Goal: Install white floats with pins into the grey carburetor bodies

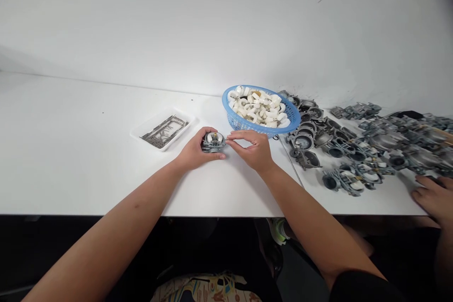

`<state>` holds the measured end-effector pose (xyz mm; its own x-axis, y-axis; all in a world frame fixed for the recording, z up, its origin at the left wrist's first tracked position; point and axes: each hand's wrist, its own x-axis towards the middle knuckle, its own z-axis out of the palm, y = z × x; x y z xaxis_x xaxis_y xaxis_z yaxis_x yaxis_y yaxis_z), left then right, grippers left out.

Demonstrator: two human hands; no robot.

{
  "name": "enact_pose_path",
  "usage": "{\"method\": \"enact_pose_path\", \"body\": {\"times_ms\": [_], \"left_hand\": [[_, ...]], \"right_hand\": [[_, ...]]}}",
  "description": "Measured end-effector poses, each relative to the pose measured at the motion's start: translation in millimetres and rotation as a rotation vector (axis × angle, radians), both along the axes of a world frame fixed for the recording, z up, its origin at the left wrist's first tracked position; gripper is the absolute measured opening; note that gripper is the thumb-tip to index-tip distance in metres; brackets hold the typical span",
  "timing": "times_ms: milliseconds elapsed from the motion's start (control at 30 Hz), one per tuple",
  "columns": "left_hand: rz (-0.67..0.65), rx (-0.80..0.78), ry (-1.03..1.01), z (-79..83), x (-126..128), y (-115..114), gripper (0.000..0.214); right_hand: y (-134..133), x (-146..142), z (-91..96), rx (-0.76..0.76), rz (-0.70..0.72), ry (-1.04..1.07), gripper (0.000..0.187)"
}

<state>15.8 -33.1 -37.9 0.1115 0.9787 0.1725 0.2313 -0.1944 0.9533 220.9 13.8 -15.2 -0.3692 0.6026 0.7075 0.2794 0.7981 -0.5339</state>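
Note:
My left hand [194, 151] is wrapped round a grey metal carburetor body [213, 147], just above the white table. A white float [214, 138] with a brass piece in the middle sits in its upward-facing side. At the carburetor's right edge, my right hand [253, 150] is closed in a pinch, thumb against forefinger. Whatever lies between those fingertips is too small to make out. To the left, a white tray [136, 133] holds many thin metal pins [164, 131].
Behind my right hand stands a blue plastic basket [226, 109] full of white floats [262, 108]. Many carburetor bodies [322, 139] crowd the table's right side, some with floats in them. Another person's hand [433, 196] rests at the far right. A wall rises behind the table [71, 160].

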Motion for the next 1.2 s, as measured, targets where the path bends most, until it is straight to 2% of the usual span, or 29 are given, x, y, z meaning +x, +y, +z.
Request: {"method": "enact_pose_path", "body": {"times_ms": [267,533,733,867,1000,1200], "left_hand": [[-0.096,-0.022,-0.009,2.6,-2.9,-5.9,0.072],[-0.037,0.000,-0.047,-5.4,1.2,-1.6,0.074],[0.025,-0.006,-0.053,-6.5,2.6,2.0,0.075],[0.033,-0.010,-0.023,-4.3,2.0,2.3,0.074],[0.029,-0.012,-0.013,-3.3,1.9,1.6,0.075],[0.001,0.000,-0.038,-4.0,1.4,1.3,0.073]], "right_hand": [[3.5,-2.1,1.8,0.140,0.058,-0.110,0.013],[-2.6,-2.5,6.6,0.160,0.049,-0.152,0.015],[2.1,-4.0,0.8,0.103,0.095,-0.067,0.015],[1.1,-4.7,1.1,0.069,0.105,-0.099,0.016],[-0.9,-6.4,2.7,0.105,0.073,-0.138,0.016],[1.6,-5.3,-1.5,0.053,0.106,-0.101,0.011]]}}
